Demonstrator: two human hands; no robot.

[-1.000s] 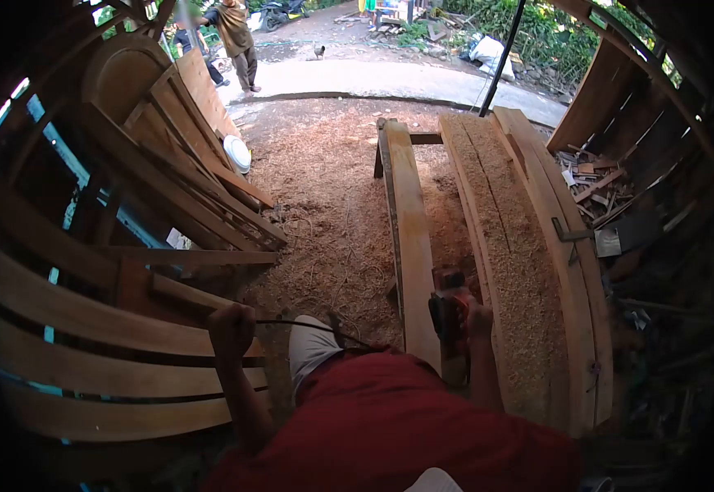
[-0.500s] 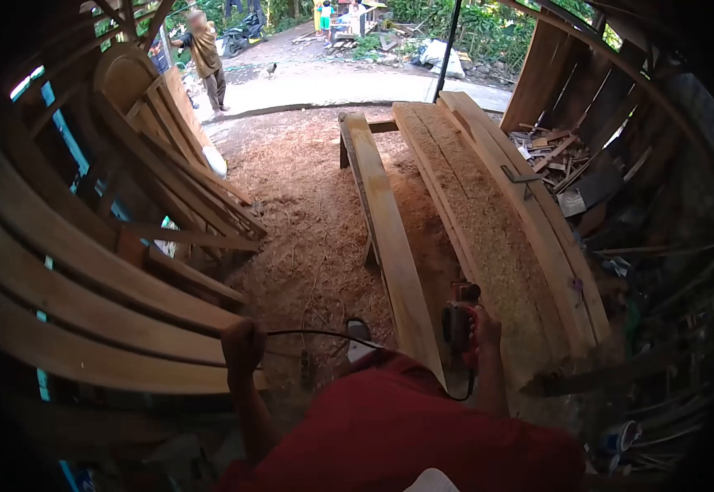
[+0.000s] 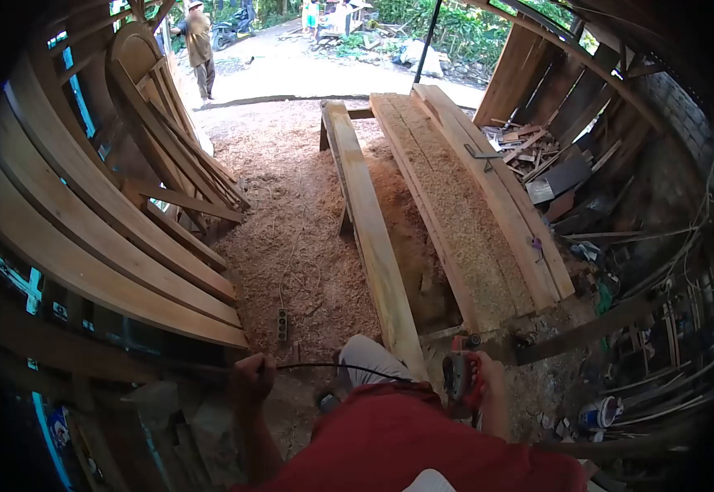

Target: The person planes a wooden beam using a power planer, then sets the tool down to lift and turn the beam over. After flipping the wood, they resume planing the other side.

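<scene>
A red electric hand planer (image 3: 465,385) is in my right hand (image 3: 492,384), whose fingers wrap round its handle. It is held near my body, by the near end of a long narrow plank (image 3: 365,217). My left hand (image 3: 252,379) makes a fist round a black power cord (image 3: 336,365), which stretches across in front of my red shirt. To the right of the narrow plank lie wide boards (image 3: 463,205) strewn with shavings, and a thick beam (image 3: 500,189) runs along their right side.
Several long boards (image 3: 111,234) lean along the left wall. A power strip (image 3: 282,324) lies on the shaving-covered floor (image 3: 263,180). Scrap wood (image 3: 529,148) is heaped at the right. A metal clamp-like piece (image 3: 482,156) sits on the beam. Outside stands a person (image 3: 200,53).
My view has moved back along the boards, showing more floor and the boards' near ends. The planer and both hands are lower in view, still holding the planer and cord.
</scene>
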